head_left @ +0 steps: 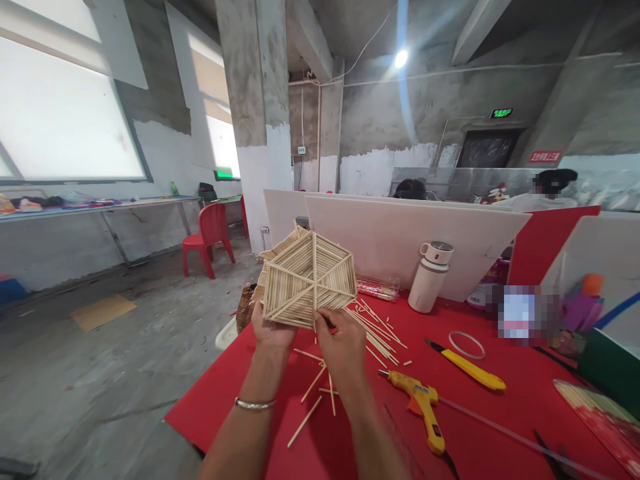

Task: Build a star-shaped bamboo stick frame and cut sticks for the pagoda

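Observation:
A six-sided panel of thin wooden sticks (295, 277), with spokes meeting at its middle, is held up tilted above the table edge. My left hand (273, 331) grips it at its lower left from beneath; part of those fingers is hidden behind it. At the panel's lower edge, my right hand (345, 340) pinches the bottom end of a wooden spoke stick between thumb and finger. Behind the panel's left side, more rows of sticks (280, 248) with ragged ends stick out. Loose wooden sticks (375, 333) lie on the table beyond and below my hands.
On the red table (200, 407) lie a yellow hot glue gun (420, 403), a yellow utility knife (470, 369) and a clear ring (467, 345). A white thermos (430, 277) stands before a white partition (380, 233). A red chair (210, 233) is at left; people sit beyond the partition.

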Demonstrator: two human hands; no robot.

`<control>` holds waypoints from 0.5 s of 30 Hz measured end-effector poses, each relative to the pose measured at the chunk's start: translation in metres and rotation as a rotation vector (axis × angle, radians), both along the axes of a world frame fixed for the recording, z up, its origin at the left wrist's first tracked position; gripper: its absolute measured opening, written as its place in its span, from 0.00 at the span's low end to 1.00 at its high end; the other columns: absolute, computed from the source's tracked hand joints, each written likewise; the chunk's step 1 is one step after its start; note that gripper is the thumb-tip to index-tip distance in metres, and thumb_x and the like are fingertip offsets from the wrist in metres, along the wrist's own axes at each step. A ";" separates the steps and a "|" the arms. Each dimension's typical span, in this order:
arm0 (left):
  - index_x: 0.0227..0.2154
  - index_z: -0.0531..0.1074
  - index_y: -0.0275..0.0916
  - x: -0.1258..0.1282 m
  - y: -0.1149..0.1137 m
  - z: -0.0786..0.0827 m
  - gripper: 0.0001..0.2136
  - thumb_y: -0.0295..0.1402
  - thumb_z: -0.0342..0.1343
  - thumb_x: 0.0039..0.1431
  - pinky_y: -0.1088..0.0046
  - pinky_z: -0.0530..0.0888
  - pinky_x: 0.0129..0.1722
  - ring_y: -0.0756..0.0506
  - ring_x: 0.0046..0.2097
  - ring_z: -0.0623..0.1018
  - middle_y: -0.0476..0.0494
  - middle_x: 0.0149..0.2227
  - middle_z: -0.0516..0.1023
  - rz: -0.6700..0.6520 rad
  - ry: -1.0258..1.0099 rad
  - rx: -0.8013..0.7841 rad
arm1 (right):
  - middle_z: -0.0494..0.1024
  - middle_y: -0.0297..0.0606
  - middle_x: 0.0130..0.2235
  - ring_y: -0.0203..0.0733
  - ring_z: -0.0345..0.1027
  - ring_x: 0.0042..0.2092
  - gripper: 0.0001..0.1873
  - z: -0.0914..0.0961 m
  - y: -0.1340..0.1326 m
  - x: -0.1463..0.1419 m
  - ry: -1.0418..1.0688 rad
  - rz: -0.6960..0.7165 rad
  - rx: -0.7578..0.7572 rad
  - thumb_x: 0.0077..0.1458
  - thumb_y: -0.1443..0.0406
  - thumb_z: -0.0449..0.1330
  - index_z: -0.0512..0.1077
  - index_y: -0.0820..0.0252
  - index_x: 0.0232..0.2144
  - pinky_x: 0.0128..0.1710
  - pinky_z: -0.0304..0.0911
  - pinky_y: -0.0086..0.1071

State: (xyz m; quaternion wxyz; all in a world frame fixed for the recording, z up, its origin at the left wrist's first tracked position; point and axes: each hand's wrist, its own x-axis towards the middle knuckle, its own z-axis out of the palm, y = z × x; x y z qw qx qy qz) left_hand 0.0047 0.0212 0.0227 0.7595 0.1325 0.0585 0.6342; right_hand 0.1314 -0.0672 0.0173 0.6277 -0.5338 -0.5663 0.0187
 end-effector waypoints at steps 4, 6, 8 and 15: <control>0.46 0.80 0.33 -0.001 0.003 -0.004 0.20 0.32 0.45 0.63 0.51 0.78 0.47 0.35 0.42 0.82 0.34 0.38 0.84 0.052 0.027 -0.036 | 0.83 0.37 0.34 0.40 0.76 0.35 0.10 -0.001 0.000 -0.002 -0.025 -0.023 0.015 0.61 0.64 0.60 0.82 0.57 0.35 0.41 0.68 0.32; 0.46 0.80 0.33 -0.001 0.004 -0.006 0.20 0.33 0.44 0.64 0.51 0.78 0.47 0.34 0.43 0.82 0.34 0.38 0.84 0.067 0.022 -0.046 | 0.83 0.37 0.34 0.40 0.76 0.36 0.10 -0.002 0.001 -0.002 -0.043 -0.033 0.015 0.62 0.64 0.59 0.82 0.57 0.36 0.42 0.68 0.32; 0.47 0.80 0.33 0.000 0.004 -0.007 0.20 0.35 0.45 0.64 0.51 0.78 0.46 0.35 0.42 0.82 0.34 0.37 0.84 0.085 0.009 -0.040 | 0.83 0.38 0.35 0.41 0.77 0.36 0.11 -0.003 0.001 -0.003 -0.059 -0.041 0.017 0.62 0.64 0.59 0.82 0.56 0.36 0.42 0.69 0.33; 0.47 0.80 0.36 0.001 0.004 -0.012 0.20 0.38 0.45 0.66 0.53 0.78 0.45 0.35 0.42 0.82 0.35 0.40 0.84 0.079 -0.011 -0.016 | 0.83 0.39 0.35 0.41 0.76 0.37 0.12 -0.002 0.000 -0.007 -0.107 -0.065 0.064 0.63 0.65 0.57 0.82 0.57 0.36 0.42 0.69 0.33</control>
